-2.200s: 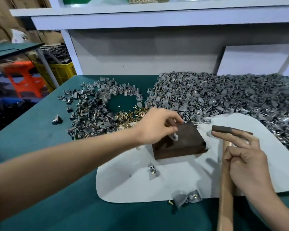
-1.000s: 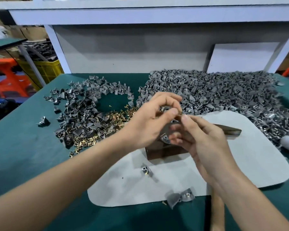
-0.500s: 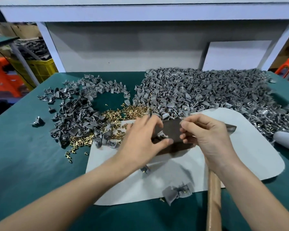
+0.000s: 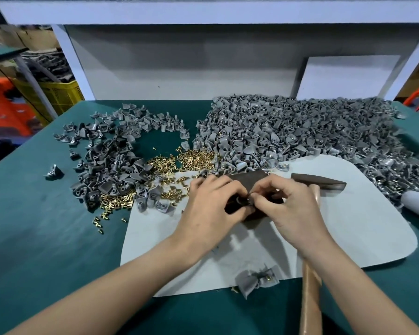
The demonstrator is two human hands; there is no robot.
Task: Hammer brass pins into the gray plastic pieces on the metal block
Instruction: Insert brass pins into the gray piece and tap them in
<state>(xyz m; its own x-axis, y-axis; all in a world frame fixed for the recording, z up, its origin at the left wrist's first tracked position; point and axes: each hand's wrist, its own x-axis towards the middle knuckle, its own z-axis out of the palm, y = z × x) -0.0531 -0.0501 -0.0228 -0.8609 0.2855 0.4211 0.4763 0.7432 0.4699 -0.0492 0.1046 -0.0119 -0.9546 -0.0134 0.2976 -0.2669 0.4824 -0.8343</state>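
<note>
Trouble, as I read it through the head camera, would begin with a crooked pin: both hands crowd one small gray plastic piece [image 4: 243, 201] on the dark rectangular metal block [image 4: 248, 179], and a pin seated at a tilt would likely bend or skid under the first blow. The left hand [image 4: 211, 210] has its fingers curled and clamped on the piece. The right hand [image 4: 294, 209] pinches thumb and forefinger together at the same spot, though whether a pin sits between them is too small for me to tell. A second risk, in my judgement, is a struck fingertip, since the steadying fingers lie right where the blow must land. The wooden-handled hammer with a dark steel head [image 4: 321, 183] lies unheld on the pale gray mat [image 4: 363, 228], its head just beside the block and its handle running under the right wrist. Only a dull gray sliver of the piece shows between the fingertips. The loose heap of short brass pins [image 4: 179, 163] glints beyond the left hand, near the block.
</note>
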